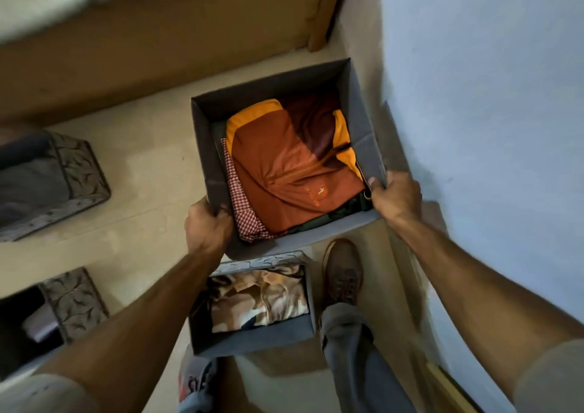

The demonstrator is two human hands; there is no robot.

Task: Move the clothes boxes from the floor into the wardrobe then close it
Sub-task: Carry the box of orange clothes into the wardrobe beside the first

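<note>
Head view: grey clothes box [208, 147] between both hands, left hand [207, 226] and right hand [396, 195] each gripping a near corner.

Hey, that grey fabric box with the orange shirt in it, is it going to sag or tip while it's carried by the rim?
Probably a bit floppy: the grey fabric box shows a creased right wall near the right hand. Likely light for its size, as it holds only folded clothes such as the orange shirt. Tipping seems unlikely, since the left hand grips the opposite rim.
</note>
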